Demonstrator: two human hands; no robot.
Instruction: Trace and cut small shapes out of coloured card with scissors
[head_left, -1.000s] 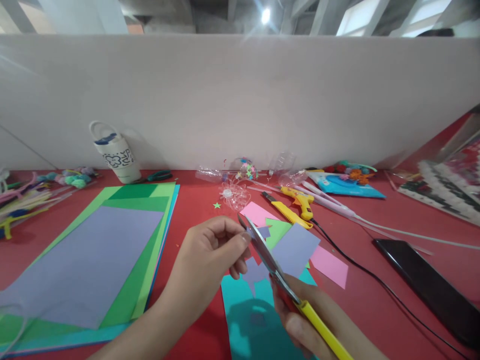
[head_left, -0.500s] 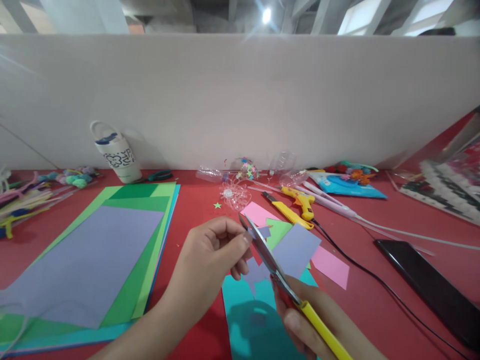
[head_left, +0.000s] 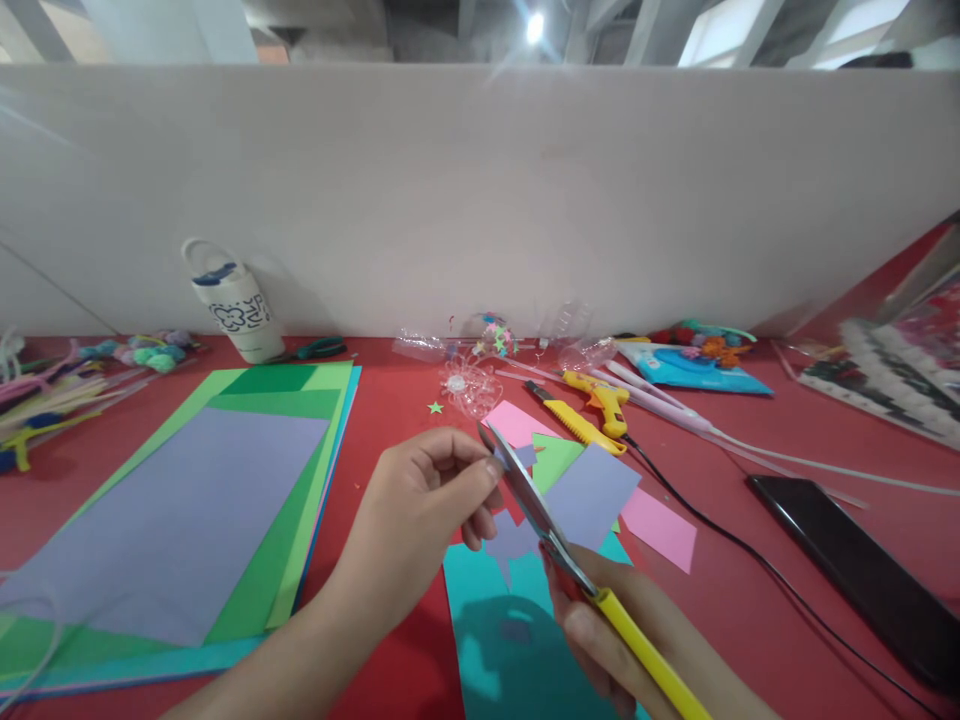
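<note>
- One purple scrap (head_left: pixel 499 458) is pinched in your left hand (head_left: pixel 427 500) beside the scissors (head_left: pixel 562 555): slipping could nick you.
- Your right hand (head_left: pixel 589 630) grips them; twisting might tear the scrap.

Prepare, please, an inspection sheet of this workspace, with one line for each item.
Surface: red table; paper sheets and tools are spread over it.
Things in hand: yellow-handled scissors, blades slightly parted; small purple paper piece, partly hidden, at the blades.
Clutter: black phone at right; yellow glue gun and yellow cutter beyond the scissors; white tumbler at back left.
Left grip: pinches the paper piece, fingertips close to the blades.
Right grip: holds the scissors.
Cables: black cable from the glue gun; pale cord from a pale pink tool.
Surroundings: pale partition behind the table; bright light above it.
</note>
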